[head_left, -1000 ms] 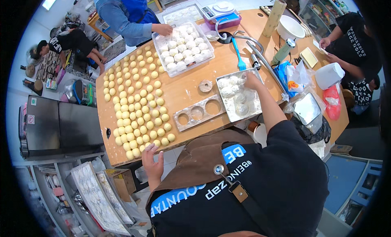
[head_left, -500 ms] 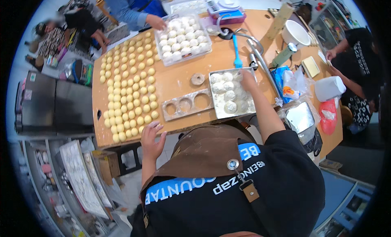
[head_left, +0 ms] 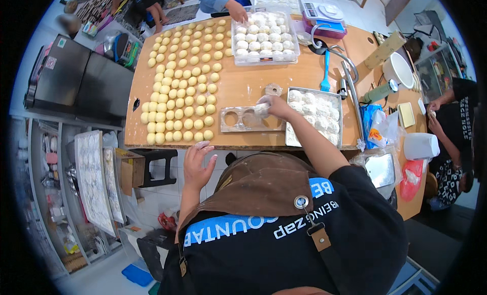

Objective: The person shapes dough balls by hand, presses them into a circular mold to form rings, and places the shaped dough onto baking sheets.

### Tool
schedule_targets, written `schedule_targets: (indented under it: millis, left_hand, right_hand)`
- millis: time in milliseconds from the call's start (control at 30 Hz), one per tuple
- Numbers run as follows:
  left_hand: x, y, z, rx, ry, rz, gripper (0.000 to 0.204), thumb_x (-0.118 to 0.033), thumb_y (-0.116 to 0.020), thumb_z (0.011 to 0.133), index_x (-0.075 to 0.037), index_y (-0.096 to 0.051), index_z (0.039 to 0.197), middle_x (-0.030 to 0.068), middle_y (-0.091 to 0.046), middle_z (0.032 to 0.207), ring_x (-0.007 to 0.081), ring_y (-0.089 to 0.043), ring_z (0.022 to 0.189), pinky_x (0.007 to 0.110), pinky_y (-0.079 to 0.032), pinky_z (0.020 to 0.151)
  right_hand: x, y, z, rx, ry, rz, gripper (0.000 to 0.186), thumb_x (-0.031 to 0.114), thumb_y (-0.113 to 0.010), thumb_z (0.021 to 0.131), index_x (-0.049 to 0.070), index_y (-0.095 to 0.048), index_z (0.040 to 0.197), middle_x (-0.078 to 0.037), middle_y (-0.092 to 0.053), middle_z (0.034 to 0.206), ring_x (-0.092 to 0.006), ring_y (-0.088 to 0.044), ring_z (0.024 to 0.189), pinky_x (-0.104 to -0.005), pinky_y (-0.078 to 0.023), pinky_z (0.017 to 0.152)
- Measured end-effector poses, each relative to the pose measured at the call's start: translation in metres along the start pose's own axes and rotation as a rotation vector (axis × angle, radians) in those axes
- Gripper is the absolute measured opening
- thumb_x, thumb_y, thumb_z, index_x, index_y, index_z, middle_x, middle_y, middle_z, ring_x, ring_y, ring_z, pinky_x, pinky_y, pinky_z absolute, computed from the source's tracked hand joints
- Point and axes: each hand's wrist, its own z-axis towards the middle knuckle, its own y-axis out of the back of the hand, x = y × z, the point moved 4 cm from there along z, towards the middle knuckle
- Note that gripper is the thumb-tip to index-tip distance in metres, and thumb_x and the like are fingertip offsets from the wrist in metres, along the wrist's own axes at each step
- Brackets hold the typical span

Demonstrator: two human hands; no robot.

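My right hand [head_left: 278,107] grips a floured white dough ball [head_left: 262,109] above the long wooden board with round holes [head_left: 242,127], left of a metal tray [head_left: 339,123] of floury dough balls. A small round wooden piece [head_left: 272,89] lies just behind my hand. My left hand [head_left: 198,168], fingers apart and dusted with flour, is raised at the table's front edge, just below many yellow dough balls [head_left: 187,123] laid in rows on the wooden tabletop [head_left: 238,79].
A co-worker's hand [head_left: 238,12] is at a plastic box [head_left: 293,56] of white balls at the back. Rightward are a blue brush [head_left: 325,77], metal parts, bowl [head_left: 397,72], bags and jug [head_left: 418,147]. Another person [head_left: 454,127] works at the right. Trays [head_left: 94,178] stand at lower left.
My right hand has moved leftward out of the metal tray to over the holed board, carrying a dough ball. The view has shifted; my left hand still has its fingers apart.
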Motion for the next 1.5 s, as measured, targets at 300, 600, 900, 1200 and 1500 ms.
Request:
schedule_targets:
  millis: [300, 600, 900, 1200, 1500]
  left_hand:
    - [0.023, 0.032, -0.05, -0.052, 0.227, 0.095, 0.024, -0.01, -0.067, 0.075, -0.005, -0.061, 0.097, 0.0119, -0.06, 0.105, 0.0307, -0.056, 0.099, 0.039, -0.043, 0.087]
    - [0.072, 0.021, -0.022, 0.1, 0.17, -0.009, 0.033, -0.017, -0.07, 0.075, -0.005, -0.06, 0.104, 0.0122, -0.06, 0.107, 0.0305, -0.056, 0.101, 0.04, -0.043, 0.088]
    - [0.101, -0.099, 0.064, 0.62, -0.181, 0.035, 0.071, -0.041, -0.074, 0.07, -0.005, -0.047, 0.124, 0.0168, -0.046, 0.13, 0.0343, -0.04, 0.124, 0.044, -0.031, 0.105]
    - [0.113, -0.161, 0.093, 0.696, -0.286, 0.216, 0.077, -0.041, -0.078, 0.061, -0.009, -0.047, 0.124, 0.0177, -0.046, 0.131, 0.0343, -0.04, 0.126, 0.047, -0.029, 0.106]
    - [0.126, -0.167, 0.1, 0.669, -0.291, 0.066, 0.071, -0.034, -0.082, 0.053, -0.009, -0.052, 0.112, 0.0136, -0.055, 0.111, 0.031, -0.05, 0.109, 0.043, -0.039, 0.095]
  right_hand:
    - [0.015, -0.057, 0.033, 0.292, -0.16, -0.51, 0.037, 0.004, -0.059, 0.066, 0.01, -0.065, 0.102, -0.017, -0.066, 0.094, -0.0288, -0.064, 0.089, -0.0373, -0.05, 0.077]
    - [0.019, 0.024, 0.038, -0.142, -0.037, -0.94, 0.04, 0.013, -0.065, 0.075, 0.012, -0.059, 0.115, -0.015, -0.058, 0.113, -0.0331, -0.058, 0.102, -0.0411, -0.048, 0.087]
    - [0.034, 0.023, 0.032, -0.219, -0.257, -0.976, 0.056, 0.006, -0.065, 0.069, 0.013, -0.052, 0.122, -0.018, -0.052, 0.119, -0.0358, -0.054, 0.107, -0.0419, -0.047, 0.09]
    - [0.078, -0.03, -0.008, -0.369, -0.173, -0.795, 0.061, 0.008, -0.07, 0.065, 0.008, -0.051, 0.123, -0.019, -0.055, 0.115, -0.0358, -0.055, 0.105, -0.0405, -0.046, 0.091]
    - [0.075, -0.061, -0.005, -0.23, -0.242, -0.854, 0.05, 0.013, -0.066, 0.07, 0.009, -0.055, 0.118, -0.016, -0.057, 0.112, -0.0326, -0.057, 0.102, -0.0398, -0.048, 0.086]
